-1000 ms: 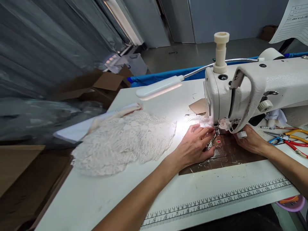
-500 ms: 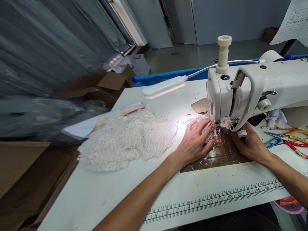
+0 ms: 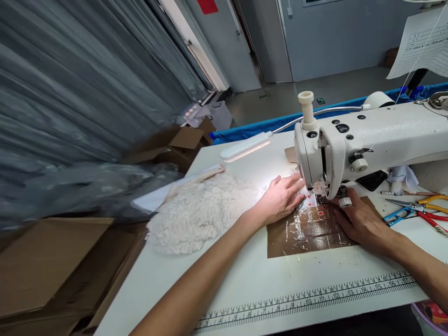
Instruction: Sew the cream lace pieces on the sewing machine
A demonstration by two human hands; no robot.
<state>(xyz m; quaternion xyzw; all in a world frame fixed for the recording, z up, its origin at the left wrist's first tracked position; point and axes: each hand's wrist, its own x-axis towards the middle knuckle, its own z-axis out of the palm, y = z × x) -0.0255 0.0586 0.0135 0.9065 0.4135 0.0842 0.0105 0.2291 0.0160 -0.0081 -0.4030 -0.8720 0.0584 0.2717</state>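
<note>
White lace lay left of the sewing machine, slanting lengthwise toward it, nearer the outspread left hand; the right hand's grip couldn't be told.

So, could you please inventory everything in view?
Sewing machine: one, white, right
Sewing table: one, white, centre
Lamp: one, white, left of machine
Lace fabric: one pile, off-white, table's left
Mat: one, brown, under machine head
Ruler scale: one, black-marked, near edge
Hand tools: several, multicoloured, table's right
Printed form: one, white, upper right
Cardboard boxes: several, brown, left
Curtain: one, grey, upper left
Sheeting: one, blue, behind table
Basket: one, purple-rimmed, lower right
Left grip: one, bare, mat's left
Right grip: one, bare, mat's right
</note>
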